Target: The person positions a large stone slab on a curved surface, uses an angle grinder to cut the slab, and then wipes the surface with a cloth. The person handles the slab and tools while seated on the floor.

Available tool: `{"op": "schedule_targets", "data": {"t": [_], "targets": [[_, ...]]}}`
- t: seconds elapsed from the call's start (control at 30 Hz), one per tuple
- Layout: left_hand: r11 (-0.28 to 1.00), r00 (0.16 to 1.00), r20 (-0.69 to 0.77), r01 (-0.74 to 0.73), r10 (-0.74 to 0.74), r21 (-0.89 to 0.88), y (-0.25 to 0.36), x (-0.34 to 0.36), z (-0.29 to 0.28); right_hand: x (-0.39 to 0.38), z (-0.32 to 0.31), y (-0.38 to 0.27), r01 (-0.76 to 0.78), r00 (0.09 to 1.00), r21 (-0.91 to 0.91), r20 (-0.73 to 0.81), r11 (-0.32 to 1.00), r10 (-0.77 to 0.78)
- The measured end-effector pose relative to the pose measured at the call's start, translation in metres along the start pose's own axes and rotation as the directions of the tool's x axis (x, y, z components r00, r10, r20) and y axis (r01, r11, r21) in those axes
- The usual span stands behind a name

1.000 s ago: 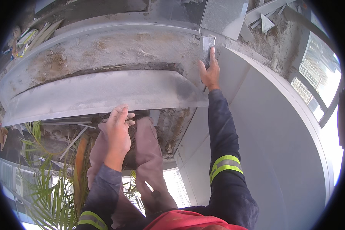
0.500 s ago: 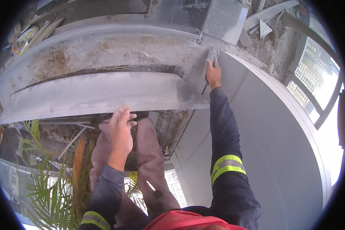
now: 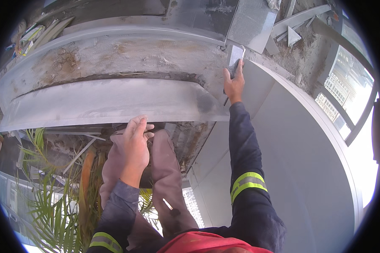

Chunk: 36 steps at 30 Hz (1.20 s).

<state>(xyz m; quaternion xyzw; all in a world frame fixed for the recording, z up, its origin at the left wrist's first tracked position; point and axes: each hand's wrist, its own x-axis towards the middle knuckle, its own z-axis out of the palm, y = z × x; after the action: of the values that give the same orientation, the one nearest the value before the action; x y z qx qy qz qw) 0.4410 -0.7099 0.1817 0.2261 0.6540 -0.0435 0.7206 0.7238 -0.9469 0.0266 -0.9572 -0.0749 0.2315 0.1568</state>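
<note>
My right hand [image 3: 234,86] reaches forward to the corner beside the white panel wall. Its thumb and fingers grip a small flat rectangular grey piece [image 3: 237,54], perhaps stone or tile, with one pale face showing. Closer to me, my left hand [image 3: 136,141] hovers by the near edge of a long dusty grey slab [image 3: 114,99]. Its fingers are loosely bent and apart, and nothing shows in them. Whether the fingertips touch the slab edge I cannot tell.
A tall white panel [image 3: 299,156] curves along my right. Behind the slab runs a rough, dirt-covered ledge [image 3: 126,55]. Grey stone sheets [image 3: 252,25] and broken offcuts [image 3: 293,37] lie at the far right. Palm leaves [image 3: 57,211] and an orange-brown trunk [image 3: 86,177] stand low at left.
The grey piece in my right hand has tilted, so its pale face now shows more. My right hand has shifted slightly nearer to me; my left hand has hardly moved.
</note>
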Motion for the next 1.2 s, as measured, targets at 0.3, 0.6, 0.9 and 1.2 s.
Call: {"op": "schedule_targets", "data": {"t": [0.3,0.6,0.9,1.2], "targets": [[1.0,1.0,0.001,-0.008,0.008,0.007,-0.003,0.002,0.0,0.01,-0.014,0.034,-0.306,0.934,0.102,0.227,0.947,0.277],[0.999,0.999,0.023,-0.038,0.038,-0.014,0.002,0.003,0.006,-0.035,0.059,0.007,-0.675,0.686,0.571,0.254,0.467,0.682],[0.997,1.0,-0.015,-0.016,0.015,-0.08,0.001,0.008,0.006,-0.06,0.039,-0.098,-0.656,0.728,0.448,0.588,0.608,0.352],[0.987,1.0,0.011,0.001,0.001,-0.159,0.013,0.004,0.006,-0.02,0.08,-0.023,-0.61,0.714,0.786,0.492,0.099,0.498]]}}
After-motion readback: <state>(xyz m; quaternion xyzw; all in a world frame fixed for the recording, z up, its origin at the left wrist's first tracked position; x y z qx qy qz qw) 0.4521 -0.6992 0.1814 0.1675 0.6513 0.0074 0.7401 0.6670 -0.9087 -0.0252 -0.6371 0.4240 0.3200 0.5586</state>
